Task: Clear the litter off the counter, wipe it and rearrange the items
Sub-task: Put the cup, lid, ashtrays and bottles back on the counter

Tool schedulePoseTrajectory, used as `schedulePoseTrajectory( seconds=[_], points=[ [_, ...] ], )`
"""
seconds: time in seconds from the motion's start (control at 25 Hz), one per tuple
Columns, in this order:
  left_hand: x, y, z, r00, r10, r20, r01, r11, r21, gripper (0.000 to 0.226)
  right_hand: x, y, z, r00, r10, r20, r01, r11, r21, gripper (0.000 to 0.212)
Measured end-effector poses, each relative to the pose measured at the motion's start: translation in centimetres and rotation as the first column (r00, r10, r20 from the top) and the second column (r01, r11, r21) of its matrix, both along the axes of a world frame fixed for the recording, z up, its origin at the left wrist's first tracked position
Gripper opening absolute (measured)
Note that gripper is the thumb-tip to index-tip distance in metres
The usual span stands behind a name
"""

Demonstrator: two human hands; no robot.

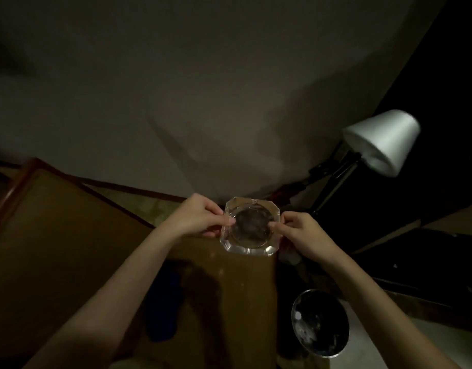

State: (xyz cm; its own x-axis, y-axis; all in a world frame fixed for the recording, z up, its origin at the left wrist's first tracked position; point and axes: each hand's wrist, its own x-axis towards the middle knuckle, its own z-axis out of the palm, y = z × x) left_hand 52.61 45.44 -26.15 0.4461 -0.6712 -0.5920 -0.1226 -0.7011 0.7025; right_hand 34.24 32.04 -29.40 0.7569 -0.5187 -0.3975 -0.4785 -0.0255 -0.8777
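A clear glass ashtray (249,226) with cut corners and a dark round bowl is held at the far right corner of the brown wooden counter (70,235). My left hand (200,218) pinches its left rim, thumb on top. My right hand (301,233) pinches its right rim the same way. Whether the ashtray rests on the counter or hangs just above it, I cannot tell. The room is dim.
A floor lamp with a white shade (381,142) stands to the right, its dark stem beside the counter corner. A round bin (320,323) with a dark liner sits on the floor at the lower right. A plain wall rises behind the counter. A dark blue shape (163,304) lies low by the counter front.
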Motion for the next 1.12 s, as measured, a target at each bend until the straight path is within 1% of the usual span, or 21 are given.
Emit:
schedulePoseTrajectory(
  seconds=[0.16, 0.28, 0.48, 0.68, 0.8, 0.96, 1.12],
  points=[
    [-0.5, -1.3, 9.3, 0.993, -0.094, 0.067, 0.101, 0.989, -0.111, 0.023, -1.6, -0.8, 10.1, 1.000, -0.007, 0.031, 0.010, 0.996, -0.094, 0.029],
    [-2.3, -2.9, 15.4, 0.977, -0.167, 0.130, 0.190, 0.963, -0.192, 0.024, -4.2, -1.6, 16.4, 0.997, -0.038, 0.063, 0.048, 0.987, -0.154, 0.028],
    [-6.8, -6.3, 21.7, 0.941, -0.276, 0.198, 0.322, 0.909, -0.265, 0.027, -9.7, -3.3, 23.4, 0.990, -0.123, 0.063, 0.135, 0.957, -0.258, 0.029],
    [-13.9, -10.8, 25.7, 0.899, -0.357, 0.255, 0.423, 0.858, -0.290, 0.024, -17.4, -5.9, 27.7, 0.979, -0.179, 0.095, 0.199, 0.938, -0.285, 0.022],
    [-19.6, -14.0, 27.2, 0.881, -0.381, 0.281, 0.459, 0.831, -0.315, 0.019, -23.6, -8.4, 29.4, 0.965, -0.232, 0.120, 0.258, 0.919, -0.299, 0.024],
    [-28.7, -18.7, 28.1, 0.902, -0.382, 0.200, 0.432, 0.808, -0.401, 0.019, -32.8, -12.8, 31.2, 0.958, -0.257, 0.128, 0.284, 0.914, -0.289, 0.022],
    [-37.1, -23.5, 27.9, 0.902, -0.404, 0.152, 0.428, 0.794, -0.432, 0.017, -41.2, -17.2, 32.1, 0.956, -0.283, 0.084, 0.294, 0.902, -0.317, 0.017]
  ],
)
